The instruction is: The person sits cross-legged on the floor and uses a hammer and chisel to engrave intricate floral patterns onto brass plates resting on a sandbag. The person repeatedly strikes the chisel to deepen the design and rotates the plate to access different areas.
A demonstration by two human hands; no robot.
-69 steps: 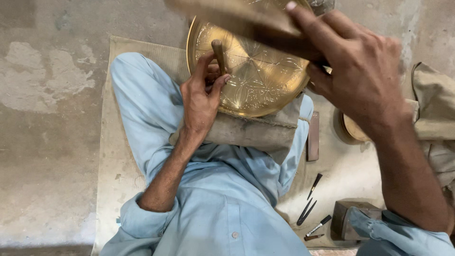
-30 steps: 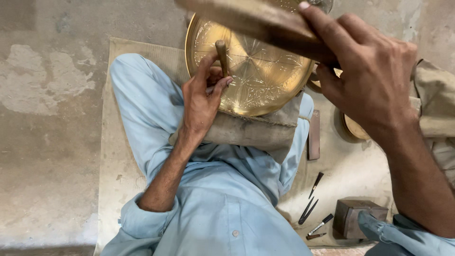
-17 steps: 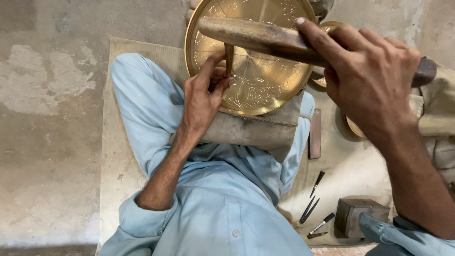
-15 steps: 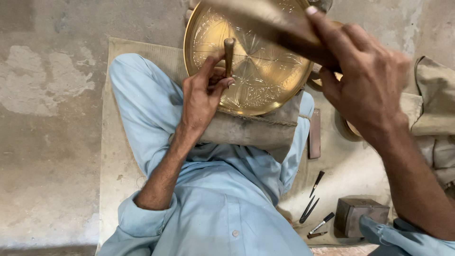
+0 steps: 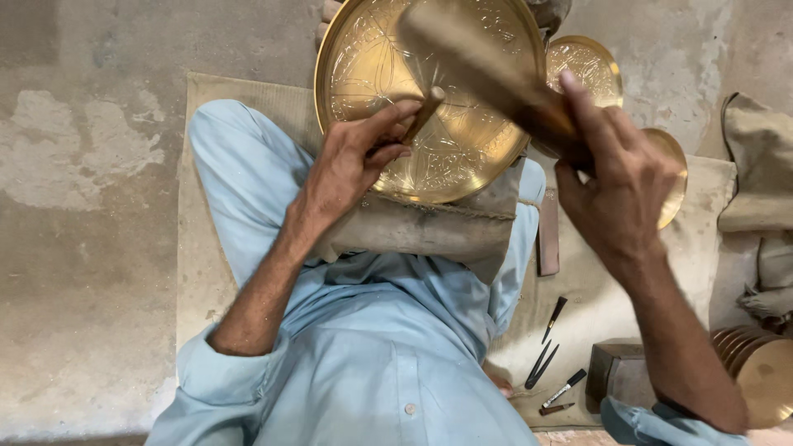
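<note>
Head view: your left hand [image 5: 351, 161] holds the chisel [image 5: 424, 114] on the brass plate [image 5: 462, 149]; your right hand [image 5: 615, 186] has raised the mallet [image 5: 487, 70] again, so hammering continues.

Left hand [image 5: 351, 161]: pinches a short chisel [image 5: 423, 114], tip on a large engraved brass plate [image 5: 372, 66] propped on a grey pad [image 5: 429, 231] over the lap. Right hand [image 5: 615, 186]: grips a blurred wooden mallet [image 5: 479, 66] above the plate. Small tools [image 5: 549, 355] lie on the mat [image 5: 239, 99]; more brass plates [image 5: 588, 66] beyond.
</note>
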